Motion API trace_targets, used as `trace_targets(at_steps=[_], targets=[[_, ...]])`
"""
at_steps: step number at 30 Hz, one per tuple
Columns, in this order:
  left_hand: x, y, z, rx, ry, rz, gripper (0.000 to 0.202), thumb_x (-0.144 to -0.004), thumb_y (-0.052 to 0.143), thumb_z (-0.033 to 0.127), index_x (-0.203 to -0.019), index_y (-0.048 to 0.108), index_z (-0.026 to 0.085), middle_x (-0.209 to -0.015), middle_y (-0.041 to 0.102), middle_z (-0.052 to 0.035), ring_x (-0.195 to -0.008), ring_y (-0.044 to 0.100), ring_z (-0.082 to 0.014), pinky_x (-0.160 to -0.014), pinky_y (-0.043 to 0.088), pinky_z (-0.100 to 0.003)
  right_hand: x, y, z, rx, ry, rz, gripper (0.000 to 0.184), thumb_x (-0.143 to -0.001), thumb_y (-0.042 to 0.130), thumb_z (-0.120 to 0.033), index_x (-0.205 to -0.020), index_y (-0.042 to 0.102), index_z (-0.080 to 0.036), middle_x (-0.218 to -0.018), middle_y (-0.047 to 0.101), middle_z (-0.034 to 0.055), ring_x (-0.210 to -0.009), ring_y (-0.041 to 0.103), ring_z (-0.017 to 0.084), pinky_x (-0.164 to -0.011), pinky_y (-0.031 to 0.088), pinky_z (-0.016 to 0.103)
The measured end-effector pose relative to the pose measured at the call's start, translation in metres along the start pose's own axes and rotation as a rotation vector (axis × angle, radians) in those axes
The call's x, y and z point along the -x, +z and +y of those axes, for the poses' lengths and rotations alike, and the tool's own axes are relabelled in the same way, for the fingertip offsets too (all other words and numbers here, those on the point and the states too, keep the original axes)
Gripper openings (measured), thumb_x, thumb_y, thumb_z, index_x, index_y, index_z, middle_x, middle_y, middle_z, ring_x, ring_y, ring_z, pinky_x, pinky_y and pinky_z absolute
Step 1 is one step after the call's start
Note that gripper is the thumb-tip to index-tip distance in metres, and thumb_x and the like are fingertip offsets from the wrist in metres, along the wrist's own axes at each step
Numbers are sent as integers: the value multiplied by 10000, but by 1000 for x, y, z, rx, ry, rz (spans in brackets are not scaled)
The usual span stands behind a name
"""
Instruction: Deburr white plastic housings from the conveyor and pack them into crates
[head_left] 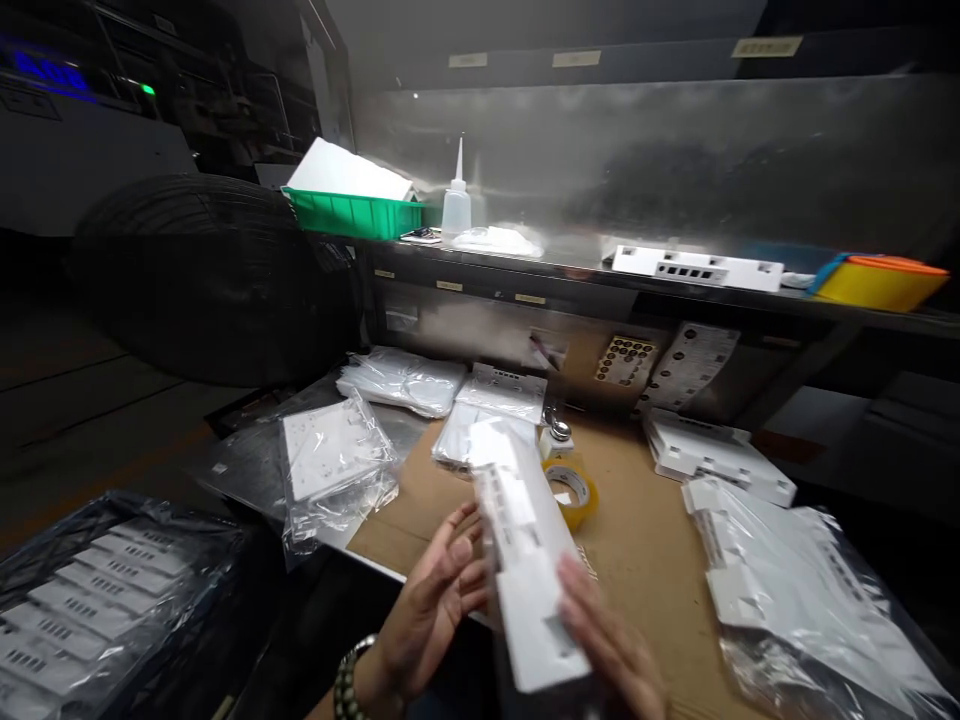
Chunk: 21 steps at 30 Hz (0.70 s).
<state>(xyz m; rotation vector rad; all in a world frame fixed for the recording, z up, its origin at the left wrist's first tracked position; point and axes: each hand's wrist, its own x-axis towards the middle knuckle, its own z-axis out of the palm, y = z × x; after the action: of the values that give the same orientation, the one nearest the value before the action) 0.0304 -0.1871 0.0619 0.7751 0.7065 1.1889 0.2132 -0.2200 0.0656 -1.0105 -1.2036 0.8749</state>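
I see 1 white panel (pixel 525 560) | left hand (pixel 435 600) cupping its side, fingers spread | right hand (pixel 619 650) clasping its near end | 1 tape roll (pixel 579 500)

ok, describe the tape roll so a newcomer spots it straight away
Start at the big brown cardboard sheet. Just beyond the long white housing held by the left hand and right hand lies the tape roll. It is the only yellowish ring among flat white parts and clear bags.
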Motion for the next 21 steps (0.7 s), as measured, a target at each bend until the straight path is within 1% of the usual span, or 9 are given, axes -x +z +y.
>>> trace_targets(at_steps=[1, 3, 5, 7, 11, 13, 15, 18, 21], targets=[[1, -5, 2, 111, -44, 76, 756, -867, 720, 557, -1536, 464, 316, -1351, 693, -138, -1284, 640, -355, -1085, 525, -502, -6, 13, 9, 53, -106, -58, 237, -912, 684, -596, -1020, 820, -435, -1131, 807, 6, -1255, 686, 306, -1154, 494, 540], [7, -13, 3, 186, -86, 178, 903, -803, 826, 438, -1576, 373, 326, -1308, 716, -130, -1227, 678, -358, -1049, 558, -494, -14, 33, 26, 185, -391, -218, 232, -992, 617, -498, -1140, 787, -440, -1160, 796, 9, -1234, 703, 284, -1097, 543, 515], [16, -26, 5, 197, -86, 285, 967, -734, 874, 351, -1562, 373, 350, -1237, 750, -108, -1161, 713, -363, -963, 613, -470, -18, 45, 39, 326, -681, -402, 354, -1026, 596, -370, -1369, 656, -438, -1275, 748, 21, -1246, 697, 267, -1061, 574, 479], [22, -50, 15, 172, -62, 396, 925, -701, 873, 349, -1512, 429, 368, -1175, 769, -85, -1076, 746, -368, -837, 660, -449, -18, 45, 50, 416, -789, -451, 537, -956, 703, -324, -1466, 569, -427, -1377, 691, 39, -1311, 650, 294, -1112, 530, 517], [22, -128, 66, -62, 148, 708, 678, -700, 815, 325, -1337, 585, 314, -1045, 780, -39, -917, 775, -328, -643, 670, -376, -14, 23, 74, 520, -614, -244, 640, -869, 772, -272, -1467, 583, -402, -1507, 598, 74, -1425, 532, 370, -1146, 448, 647], [12, -168, 96, -181, 269, 900, 565, -704, 785, 307, -1249, 637, 268, -977, 776, -24, -906, 764, -319, -668, 669, -376, -11, 8, 88, 568, -522, -227, 615, -873, 741, -230, -1454, 606, -377, -1507, 599, 84, -1409, 551, 372, -1109, 497, 626], [-1, -200, 120, -223, 338, 1021, 619, -700, 755, 282, -1299, 601, 279, -944, 764, 10, -944, 750, -299, -716, 660, -359, -8, -6, 101, 585, -458, -228, 558, -882, 714, -211, -1415, 649, -362, -1491, 614, 83, -1375, 588, 365, -1079, 538, 586], [-24, -229, 137, -286, 351, 1088, 597, -670, 742, 271, -1250, 610, 221, -787, 725, 15, -867, 741, -281, -699, 641, -355, -1, -21, 116, 567, -425, -214, 495, -881, 700, -192, -1346, 708, -359, -1442, 655, 80, -1312, 643, 353, -1042, 579, 527], [-39, -239, 139, -415, 346, 1061, 397, -675, 742, 291, -1046, 657, 179, -672, 676, 24, -717, 710, -248, -621, 605, -338, 7, -35, 122, 603, -448, -222, 462, -883, 691, -173, -1306, 735, -355, -1390, 693, 82, -1247, 692, 333, -1001, 611, 469]])
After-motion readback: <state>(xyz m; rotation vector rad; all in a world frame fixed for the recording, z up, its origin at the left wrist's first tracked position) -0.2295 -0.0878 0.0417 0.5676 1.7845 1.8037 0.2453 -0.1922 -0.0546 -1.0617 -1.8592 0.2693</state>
